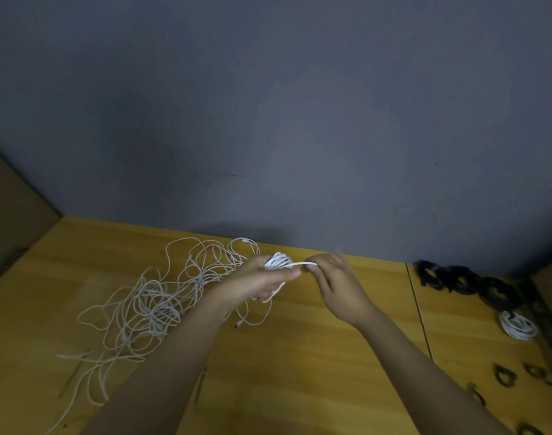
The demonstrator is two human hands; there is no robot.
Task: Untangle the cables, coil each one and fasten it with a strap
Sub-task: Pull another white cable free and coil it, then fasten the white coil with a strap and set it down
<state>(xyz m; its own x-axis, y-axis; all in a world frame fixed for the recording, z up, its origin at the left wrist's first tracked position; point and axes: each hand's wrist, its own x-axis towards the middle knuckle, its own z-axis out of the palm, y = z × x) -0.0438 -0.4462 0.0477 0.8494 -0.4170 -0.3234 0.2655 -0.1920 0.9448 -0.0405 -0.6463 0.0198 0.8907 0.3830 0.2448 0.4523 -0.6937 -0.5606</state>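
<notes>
Grey wall [268,105], wooden table [315,356]

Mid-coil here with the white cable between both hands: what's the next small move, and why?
Probably lay one more turn onto the coil. The left hand grips the partly wound coil, the right hand pinches the strand running off it, and slack from the coil hangs down toward the tangled cables on the table, so it seems too early for a strap.

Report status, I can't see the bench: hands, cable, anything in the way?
Left hand grips white coil. Right hand pinches its free end. Tangled cables remain left.
</notes>
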